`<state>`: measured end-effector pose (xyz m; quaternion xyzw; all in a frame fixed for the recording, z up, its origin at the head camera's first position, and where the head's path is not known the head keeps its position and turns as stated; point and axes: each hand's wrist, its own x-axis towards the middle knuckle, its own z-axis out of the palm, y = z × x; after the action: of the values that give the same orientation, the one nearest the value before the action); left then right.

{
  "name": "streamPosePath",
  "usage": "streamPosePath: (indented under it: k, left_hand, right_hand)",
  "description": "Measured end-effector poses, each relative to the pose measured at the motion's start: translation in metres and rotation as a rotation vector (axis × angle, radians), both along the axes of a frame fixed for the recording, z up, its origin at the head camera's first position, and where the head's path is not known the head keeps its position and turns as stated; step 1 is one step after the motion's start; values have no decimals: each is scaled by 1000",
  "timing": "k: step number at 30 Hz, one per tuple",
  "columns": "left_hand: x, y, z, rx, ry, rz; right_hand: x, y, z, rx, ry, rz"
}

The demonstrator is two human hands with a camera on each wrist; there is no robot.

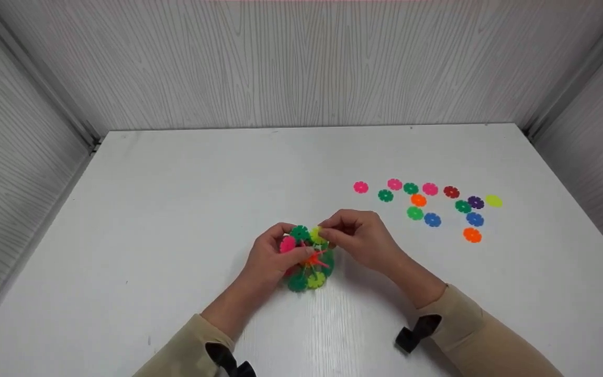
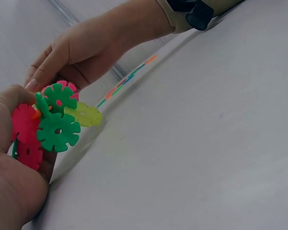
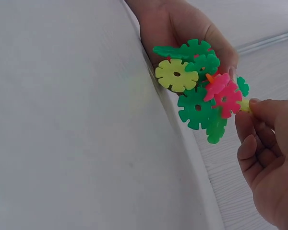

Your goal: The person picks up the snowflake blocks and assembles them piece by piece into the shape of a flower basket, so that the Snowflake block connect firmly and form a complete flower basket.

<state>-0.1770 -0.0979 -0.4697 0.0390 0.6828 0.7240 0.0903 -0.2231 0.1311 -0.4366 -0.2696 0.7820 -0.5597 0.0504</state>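
Note:
My left hand point(image 1: 272, 254) grips a cluster of interlocked plastic snowflake discs point(image 3: 198, 106), green, pink, yellow and orange, with notched rims and a hole in each middle. In the head view the left thumb lies across the cluster's orange and pink centre. My right hand point(image 1: 361, 238) pinches a yellow disc point(image 1: 316, 235) between thumb and fingertips at the cluster's upper right edge. The right wrist view shows only a small part of that yellow disc point(image 3: 245, 105) past the fingertips. Green discs point(image 2: 58, 132) face the left wrist camera, and the left palm hides part of the cluster.
Loose snowflake discs lie scattered flat on the white table point(image 1: 176, 209), right of the hands. Among them are a pink disc point(image 1: 360, 187), a blue disc point(image 1: 432, 219), an orange disc point(image 1: 472, 235) and a yellow disc point(image 1: 494, 201). Grey wood-grain panels point(image 1: 301, 63) enclose the table's back and sides.

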Motion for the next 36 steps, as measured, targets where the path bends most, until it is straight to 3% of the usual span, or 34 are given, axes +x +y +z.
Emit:
streamPosePath:
  k: [8,14,19,22,25,29,32,36]
  left_hand:
    - [1,-3,0,95,-6,-112]
    - [2,-4,3,51,23,-193]
    - [1,-5,2,18,9,-188]
    - [0,-4,1,45,-17,-160]
    - [-1,-2,0,70,-33,-131]
    - [0,-1,0,85,-45,-108]
    - [1,-1,1,91,-54,-100]
    - [2,-1,3,93,-57,-103]
  right_hand:
    - [-5,6,1,-4,62,37]
    - [-4,5,3,11,68,61]
    - [-8,9,4,5,43,36]
    - [-19,21,5,23,31,-54]
    - [-37,43,2,87,10,-218]
    - [-57,75,-6,202,-100,-392]
    - [-67,91,-11,261,-181,-429]
    - [-73,101,-14,296,-210,-424]
